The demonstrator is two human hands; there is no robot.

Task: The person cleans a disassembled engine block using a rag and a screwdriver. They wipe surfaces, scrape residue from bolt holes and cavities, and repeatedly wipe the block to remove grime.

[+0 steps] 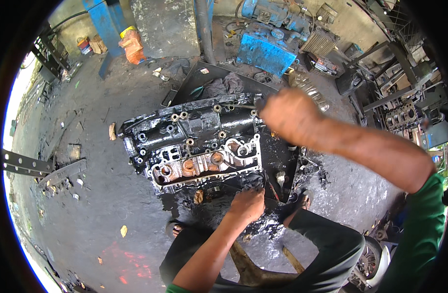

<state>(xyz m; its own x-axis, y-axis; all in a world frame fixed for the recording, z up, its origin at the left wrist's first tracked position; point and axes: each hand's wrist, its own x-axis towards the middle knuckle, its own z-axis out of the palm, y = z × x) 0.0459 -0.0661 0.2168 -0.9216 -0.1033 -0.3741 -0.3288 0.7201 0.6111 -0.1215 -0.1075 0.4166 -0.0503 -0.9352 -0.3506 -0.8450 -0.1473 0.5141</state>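
Observation:
An oily engine cylinder head (199, 127) lies in front of me, its near side bare metal with rusty brown round openings. My right hand (290, 115) is closed in a fist above its far right corner, slightly blurred. A thin metal rod-like tool (241, 106) runs left from that fist across the part's far side; its grip is hidden in the fingers, so its exact kind cannot be told. At the near right edge, my left hand (247, 205) is closed on a dark, oily rag (252, 180), which touches or lies close against the cylinder head.
Beneath the part is a black metal tray (185, 83) with a crumpled dark cloth (226, 85) at its far side. Farther back stand a blue machine tank (268, 51) and a metal post (204, 31). Metal racks (395, 83) stand at right. A wooden stool (253, 271) is under me.

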